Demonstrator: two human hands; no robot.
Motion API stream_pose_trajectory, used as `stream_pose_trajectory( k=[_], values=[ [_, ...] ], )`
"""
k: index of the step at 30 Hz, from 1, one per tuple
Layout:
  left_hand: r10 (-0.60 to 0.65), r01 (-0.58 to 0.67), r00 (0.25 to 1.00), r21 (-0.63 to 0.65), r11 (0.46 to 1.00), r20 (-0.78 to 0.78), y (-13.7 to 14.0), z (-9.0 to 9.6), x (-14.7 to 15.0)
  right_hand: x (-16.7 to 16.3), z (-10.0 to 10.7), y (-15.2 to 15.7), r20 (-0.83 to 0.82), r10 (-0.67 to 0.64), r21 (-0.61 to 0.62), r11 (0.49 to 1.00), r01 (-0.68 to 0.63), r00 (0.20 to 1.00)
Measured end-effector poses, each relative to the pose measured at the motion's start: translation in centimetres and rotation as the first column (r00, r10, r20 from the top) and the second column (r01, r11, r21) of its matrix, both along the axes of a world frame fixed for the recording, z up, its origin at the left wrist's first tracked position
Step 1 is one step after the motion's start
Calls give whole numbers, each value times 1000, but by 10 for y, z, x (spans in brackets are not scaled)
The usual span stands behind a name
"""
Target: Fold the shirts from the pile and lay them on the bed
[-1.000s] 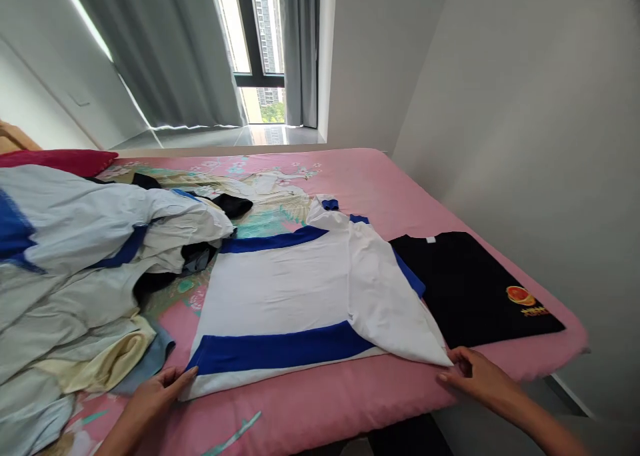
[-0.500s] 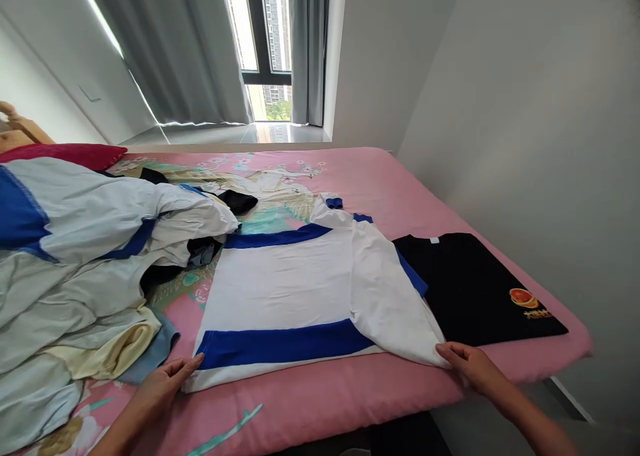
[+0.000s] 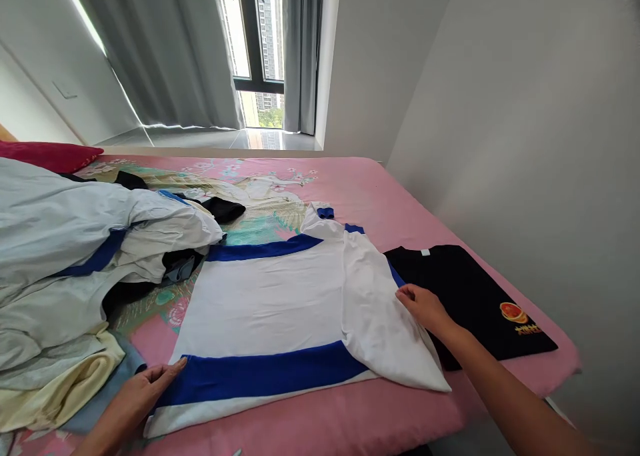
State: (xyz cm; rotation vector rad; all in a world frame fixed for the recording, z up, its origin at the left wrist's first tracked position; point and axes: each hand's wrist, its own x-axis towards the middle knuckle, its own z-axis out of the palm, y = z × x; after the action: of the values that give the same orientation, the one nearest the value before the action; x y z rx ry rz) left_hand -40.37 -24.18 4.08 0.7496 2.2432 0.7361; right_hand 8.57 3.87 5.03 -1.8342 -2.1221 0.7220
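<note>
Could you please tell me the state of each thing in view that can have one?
White-and-blue shirt: spread out, mostly flat
Black shirt: lying flat, apparently folded
Clothes pile: heaped and rumpled
Curtains: parted
Left hand: fingertips at the white-and-blue shirt's left edge, grip unclear
Right hand: at its right side, grip unclear

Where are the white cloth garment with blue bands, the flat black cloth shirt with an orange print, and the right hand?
White garment with blue bands [image 3: 280, 309]: head view, central white panel.
Black shirt with orange print [image 3: 471, 297]: head view, dark middle.
Right hand [image 3: 432, 311]: head view, its back.
</note>
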Motion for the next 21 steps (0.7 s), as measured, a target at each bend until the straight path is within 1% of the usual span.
stream_pose_trajectory(
  k=[3, 6, 9, 11, 14, 18, 21],
  values=[
    [-13, 17, 995, -39, 999, 99, 3, -3, -4, -34, -6, 50, -72, -26, 36, 999, 28, 997],
    [42, -31, 989, -76, 997, 143, 4, -11, -11, -66, -15, 95, -96, -95, 42, 994, 99, 991],
    [106, -89, 974, -95, 992, 199, 3, -20, -15, -91, -25, 126, -80, -166, 56, 984, 171, 983],
    [118, -99, 969, -92, 991, 218, 2, -24, -15, -104, -30, 140, -58, -207, 64, 975, 211, 977],
    [99, -85, 974, -76, 993, 205, -2, -30, -16, -118, -32, 153, -30, -248, 76, 965, 250, 968],
    [94, -81, 982, -84, 993, 161, -6, -38, -18, -134, -32, 170, -17, -243, 102, 964, 244, 970],
    [103, -86, 982, -108, 990, 159, -9, -44, -19, -145, -39, 185, -14, -231, 86, 969, 231, 973]
  ],
)
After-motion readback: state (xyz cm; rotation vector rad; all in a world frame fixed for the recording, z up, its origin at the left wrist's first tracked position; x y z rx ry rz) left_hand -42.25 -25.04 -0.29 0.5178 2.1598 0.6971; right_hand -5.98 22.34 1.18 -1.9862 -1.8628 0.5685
